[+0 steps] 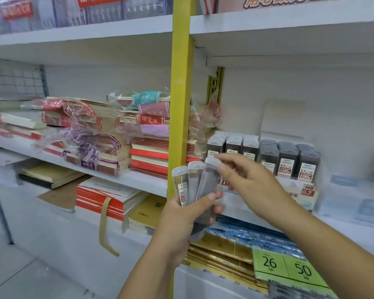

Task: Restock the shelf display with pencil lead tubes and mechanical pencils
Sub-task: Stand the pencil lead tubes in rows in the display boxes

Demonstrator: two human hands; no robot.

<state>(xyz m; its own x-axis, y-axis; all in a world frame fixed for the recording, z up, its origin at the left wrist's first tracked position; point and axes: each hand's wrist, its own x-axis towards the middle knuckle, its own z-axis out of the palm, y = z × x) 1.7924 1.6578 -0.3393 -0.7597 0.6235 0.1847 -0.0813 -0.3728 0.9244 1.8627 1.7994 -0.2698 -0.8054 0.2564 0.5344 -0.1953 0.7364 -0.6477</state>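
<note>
Where notebooks [147,152] fill white shelves [141,181], lead tubes [287,161] stand displayed

Tubes [200,186] in my left hand [181,219]: smooth plastic, grey and half clear, with pale matt caps. Labels on them look like paper.
Display [298,196]: printed card by the look, matt.
Notebooks [151,152]: paper covers, matt. The bundles are wrapped in clear film [82,117] that is crinkled and glossy.
Shelf [138,180]: white, smooth, matt.
Post [179,104]: yellow paint, slight sheen.
Band [104,223]: tan paper, matt.
Gold packs [220,249]: shiny, foil-like.
Tag [287,266]: green, glossy — card or film, cannot tell.
</note>
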